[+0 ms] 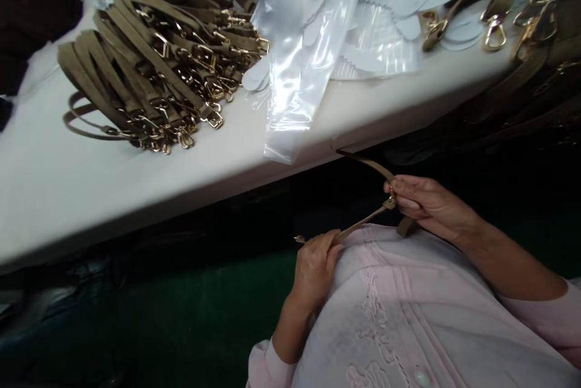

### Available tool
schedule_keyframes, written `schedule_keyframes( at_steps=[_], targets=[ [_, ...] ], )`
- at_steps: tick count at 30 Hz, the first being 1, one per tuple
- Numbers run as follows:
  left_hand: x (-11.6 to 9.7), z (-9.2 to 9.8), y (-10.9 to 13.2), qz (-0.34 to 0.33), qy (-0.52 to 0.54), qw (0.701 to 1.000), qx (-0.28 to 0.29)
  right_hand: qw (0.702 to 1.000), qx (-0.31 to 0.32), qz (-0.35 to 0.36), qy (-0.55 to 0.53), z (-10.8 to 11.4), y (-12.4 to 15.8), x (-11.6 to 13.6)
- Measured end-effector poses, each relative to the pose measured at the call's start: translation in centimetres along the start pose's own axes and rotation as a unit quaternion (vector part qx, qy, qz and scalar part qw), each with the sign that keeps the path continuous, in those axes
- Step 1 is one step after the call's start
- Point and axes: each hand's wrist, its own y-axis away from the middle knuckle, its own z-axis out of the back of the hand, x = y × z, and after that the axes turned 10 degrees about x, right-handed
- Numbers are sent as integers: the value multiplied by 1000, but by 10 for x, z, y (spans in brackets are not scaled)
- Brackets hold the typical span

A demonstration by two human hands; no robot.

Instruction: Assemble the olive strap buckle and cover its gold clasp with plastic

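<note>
My left hand [314,270] grips a narrow olive-brown leather strap [358,224] close to its thin end, where a small metal tip [299,239] sticks out past my fingers. My right hand [429,203] closes on the same strap at a small gold fitting [391,197]. Beyond that fitting, the strap bends up in a loop toward the table edge, and a wider tab [407,226] hangs below my fingers. Both hands are in front of my pink embroidered top [399,315], below the table edge.
A white table [91,194] holds a large pile of olive straps with gold buckles [154,67], a clear plastic bag [290,85], and white scalloped paper pieces [385,6]. More straps with gold snap hooks [494,31] lie at the upper right.
</note>
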Motion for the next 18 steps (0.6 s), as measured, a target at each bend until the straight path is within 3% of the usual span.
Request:
schedule_keyframes(
  at_steps=[5,10,13,18],
  targets=[
    [36,8,10,57,69,995,-48,996,-82,41,-10,20,9,7],
    [49,28,17,102,193,974,-63,991,-124,53,-14,23,12,11],
    [49,35,18,117,298,944,-80,991,-127,45,-15,21,11,12],
    [45,33,12,75,454,867,-191,993,-116,32,10,22,7,7]
  ],
)
